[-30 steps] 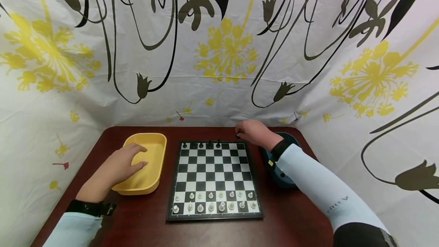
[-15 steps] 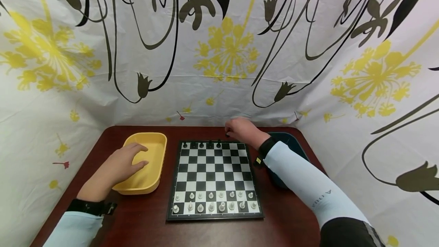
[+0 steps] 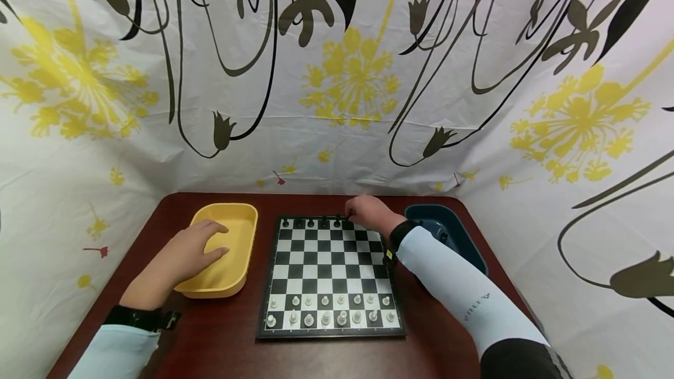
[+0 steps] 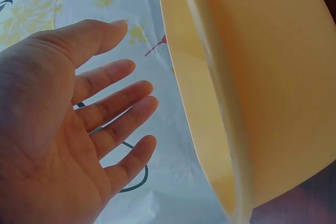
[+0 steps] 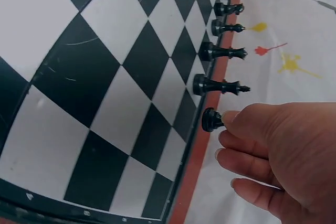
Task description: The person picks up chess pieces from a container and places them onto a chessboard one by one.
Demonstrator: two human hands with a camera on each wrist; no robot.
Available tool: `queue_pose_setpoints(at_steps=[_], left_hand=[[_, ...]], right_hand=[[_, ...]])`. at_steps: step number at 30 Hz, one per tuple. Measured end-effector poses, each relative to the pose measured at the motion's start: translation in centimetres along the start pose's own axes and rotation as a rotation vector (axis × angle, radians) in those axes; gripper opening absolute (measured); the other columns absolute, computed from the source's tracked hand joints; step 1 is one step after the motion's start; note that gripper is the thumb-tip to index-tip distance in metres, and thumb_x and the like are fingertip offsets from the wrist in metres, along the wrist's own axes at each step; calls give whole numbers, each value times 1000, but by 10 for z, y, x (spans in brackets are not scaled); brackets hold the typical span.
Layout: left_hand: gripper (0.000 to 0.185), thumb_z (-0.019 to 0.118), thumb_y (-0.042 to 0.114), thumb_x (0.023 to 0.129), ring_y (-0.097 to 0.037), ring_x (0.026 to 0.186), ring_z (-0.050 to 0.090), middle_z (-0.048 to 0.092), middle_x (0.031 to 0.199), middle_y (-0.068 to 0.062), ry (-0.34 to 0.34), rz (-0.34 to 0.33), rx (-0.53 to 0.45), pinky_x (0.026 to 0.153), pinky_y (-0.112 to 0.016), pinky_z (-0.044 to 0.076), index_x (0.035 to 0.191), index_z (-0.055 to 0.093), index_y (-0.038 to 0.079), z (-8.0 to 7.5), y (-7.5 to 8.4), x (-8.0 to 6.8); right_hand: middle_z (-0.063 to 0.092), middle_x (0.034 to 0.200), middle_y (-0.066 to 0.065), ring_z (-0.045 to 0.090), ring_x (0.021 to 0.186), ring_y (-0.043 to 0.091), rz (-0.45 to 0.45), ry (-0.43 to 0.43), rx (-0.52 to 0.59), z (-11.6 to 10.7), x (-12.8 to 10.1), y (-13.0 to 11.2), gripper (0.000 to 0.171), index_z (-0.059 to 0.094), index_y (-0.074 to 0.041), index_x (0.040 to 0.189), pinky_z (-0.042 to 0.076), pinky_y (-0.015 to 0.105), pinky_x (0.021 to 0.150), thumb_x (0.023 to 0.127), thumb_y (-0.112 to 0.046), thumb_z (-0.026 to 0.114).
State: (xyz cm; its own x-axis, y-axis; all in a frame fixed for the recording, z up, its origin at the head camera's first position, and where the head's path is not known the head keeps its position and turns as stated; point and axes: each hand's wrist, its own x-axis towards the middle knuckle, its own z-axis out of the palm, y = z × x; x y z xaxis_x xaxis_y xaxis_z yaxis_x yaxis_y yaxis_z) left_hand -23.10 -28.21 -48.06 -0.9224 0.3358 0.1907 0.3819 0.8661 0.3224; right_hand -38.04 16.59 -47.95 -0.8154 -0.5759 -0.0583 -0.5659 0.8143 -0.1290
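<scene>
Right hand (image 5: 281, 153) pinches a black chess piece (image 5: 211, 120), well apart from left hand (image 3: 191, 250).

Black chess piece (image 5: 211, 120), lower right of right wrist view: top was hidden in grip of right hand (image 5: 294, 158), kind could not be told; hand ran off right and bottom edges. Head view, middle: same hand covered far right corner of chessboard (image 3: 332, 256). White pieces (image 3: 341, 319), lower middle, were too small to name. Right sleeve (image 3: 447, 276) hid near part of blue tray (image 3: 470, 244); dark contents (image 3: 444, 238) were too small to count. Sleeve lettering (image 3: 477, 307) was illegible. Left hand (image 3: 192, 255) covered part of yellow tray (image 3: 241, 250); left wrist view's top and right edges cut tray off.
</scene>
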Motion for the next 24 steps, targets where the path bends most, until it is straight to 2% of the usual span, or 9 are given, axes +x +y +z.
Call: queue_pose_setpoints(at_steps=[9,24], left_hand=[[45,86,25,99,-45,121,68,70,134,-22,-13,-30,-6,100,-66,56,134,72,2,-2,-1,-4],[46,86,27,99,-45,122,68,69,135,-22,-18,-38,0,100,-66,56,135,72,2,-2,-4,-4]], right_hand=[[75,99,-2,66,81,12,21,-21,7,12,3,-2,6,80,-14,109,60,36,79,104,-11,78],[75,98,-2,65,80,12,25,-8,1,18,6,0,7,79,-15,107,59,36,77,103,-9,79]])
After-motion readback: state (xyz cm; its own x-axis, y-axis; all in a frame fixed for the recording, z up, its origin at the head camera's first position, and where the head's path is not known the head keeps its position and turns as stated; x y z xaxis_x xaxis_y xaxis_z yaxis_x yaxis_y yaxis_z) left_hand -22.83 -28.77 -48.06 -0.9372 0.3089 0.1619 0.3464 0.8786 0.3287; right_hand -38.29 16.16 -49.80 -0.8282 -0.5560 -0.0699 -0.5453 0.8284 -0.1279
